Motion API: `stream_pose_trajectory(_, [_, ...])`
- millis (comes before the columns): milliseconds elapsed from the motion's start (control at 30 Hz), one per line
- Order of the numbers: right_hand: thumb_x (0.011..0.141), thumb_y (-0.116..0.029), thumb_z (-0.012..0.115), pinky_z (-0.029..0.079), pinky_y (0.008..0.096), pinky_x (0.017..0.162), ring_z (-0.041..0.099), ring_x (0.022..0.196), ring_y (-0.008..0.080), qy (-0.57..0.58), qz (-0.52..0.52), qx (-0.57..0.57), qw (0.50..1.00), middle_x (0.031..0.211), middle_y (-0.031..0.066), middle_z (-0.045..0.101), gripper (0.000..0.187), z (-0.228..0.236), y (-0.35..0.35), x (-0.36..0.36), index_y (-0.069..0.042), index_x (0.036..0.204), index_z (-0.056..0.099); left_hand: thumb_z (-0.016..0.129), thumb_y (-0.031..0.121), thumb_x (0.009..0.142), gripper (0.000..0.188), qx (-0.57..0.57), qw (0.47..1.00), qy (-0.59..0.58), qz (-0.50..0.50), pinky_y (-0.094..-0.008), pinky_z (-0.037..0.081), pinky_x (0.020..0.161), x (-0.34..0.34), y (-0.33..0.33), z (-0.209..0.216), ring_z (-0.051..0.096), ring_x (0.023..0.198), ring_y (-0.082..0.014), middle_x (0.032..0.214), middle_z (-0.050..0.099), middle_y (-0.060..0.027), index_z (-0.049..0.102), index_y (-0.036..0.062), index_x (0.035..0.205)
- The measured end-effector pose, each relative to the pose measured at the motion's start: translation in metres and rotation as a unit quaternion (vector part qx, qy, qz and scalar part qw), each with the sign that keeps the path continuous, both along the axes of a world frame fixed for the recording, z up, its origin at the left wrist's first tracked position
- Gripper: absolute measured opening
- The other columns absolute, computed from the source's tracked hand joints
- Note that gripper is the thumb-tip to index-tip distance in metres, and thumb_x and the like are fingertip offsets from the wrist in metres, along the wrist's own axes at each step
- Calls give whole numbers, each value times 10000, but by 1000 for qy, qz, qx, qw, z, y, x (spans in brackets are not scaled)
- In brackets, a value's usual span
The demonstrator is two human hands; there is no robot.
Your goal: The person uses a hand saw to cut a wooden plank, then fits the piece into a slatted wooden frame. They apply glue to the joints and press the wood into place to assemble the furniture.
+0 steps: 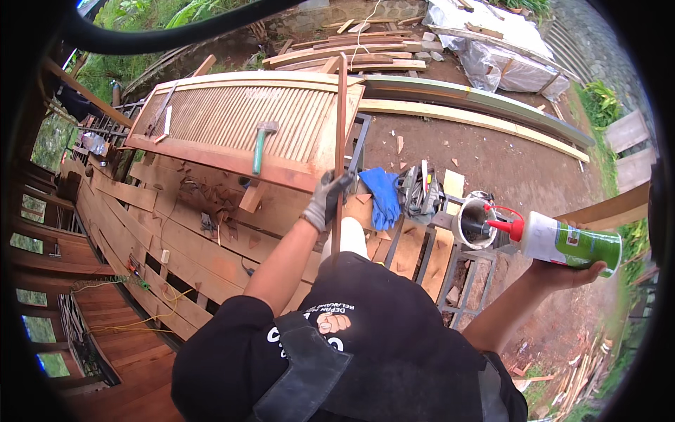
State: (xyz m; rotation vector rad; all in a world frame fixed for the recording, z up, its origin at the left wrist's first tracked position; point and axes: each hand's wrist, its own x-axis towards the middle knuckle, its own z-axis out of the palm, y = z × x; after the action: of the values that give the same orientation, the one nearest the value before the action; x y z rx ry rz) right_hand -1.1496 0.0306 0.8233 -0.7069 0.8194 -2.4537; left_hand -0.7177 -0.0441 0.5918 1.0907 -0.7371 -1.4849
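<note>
My left hand [323,202], in a grey work glove, is closed around a long, thin wooden strip [342,119] that stands nearly upright in front of me. My bare right hand [559,276] grips a green and white glue bottle [573,243] from below, out to the right. The bottle lies on its side, and its red nozzle points left over a white bucket [460,228]. Beyond my left hand a slatted wooden louver panel [232,112] rests on the workbench. A hammer with a green handle [259,156] lies on the panel's near edge.
Blue gloves [382,197] and a bundle of tools [422,193] lie between my hands. Plank decking [211,246] with wood scraps spreads at left. Long boards [478,121] and stacked lumber [344,53] lie on the dirt beyond. A yellow cord [155,320] crosses the decking.
</note>
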Motion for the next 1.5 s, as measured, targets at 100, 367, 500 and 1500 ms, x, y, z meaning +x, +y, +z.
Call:
stream_pose_trajectory(100, [822, -738, 599, 555, 433, 757, 645, 834, 259, 35, 90, -41, 995, 968, 134, 614, 816, 10, -7, 12, 3, 1161, 568, 763, 460, 881, 327, -9, 999, -18, 27, -241, 389, 462, -35, -37, 70, 472, 515, -65, 642, 479, 71, 642, 160, 928])
stream_pose_trajectory(367, [788, -830, 603, 541, 451, 825, 672, 870, 318, 133, 296, -213, 921, 1026, 200, 646, 1026, 22, -8, 75, 57, 1291, 486, 831, 591, 745, 717, 81, 994, 70, 11, -361, 471, 671, -106, -85, 109, 531, 749, -186, 876, 515, -64, 560, 47, 1125])
stream_pose_trajectory(500, [799, -807, 621, 495, 420, 866, 636, 961, 289, 214, 330, -243, 887, 1039, 165, 609, 1014, 26, -5, 87, 65, 1300, 490, 846, 605, 718, 662, 134, 986, 94, -5, -369, 472, 604, -150, -68, 137, 532, 681, -191, 816, 506, -57, 554, 93, 1020])
stream_pose_trajectory(1500, [696, -613, 846, 561, 410, 784, 683, 853, 302, 245, 307, -249, 885, 951, 159, 645, 868, 25, -2, 71, 37, 1174, 524, 792, 688, 697, 1066, 135, 984, 97, -65, -528, 462, 979, -194, -78, 119, 525, 1163, -351, 1309, 535, -204, 432, 64, 1482])
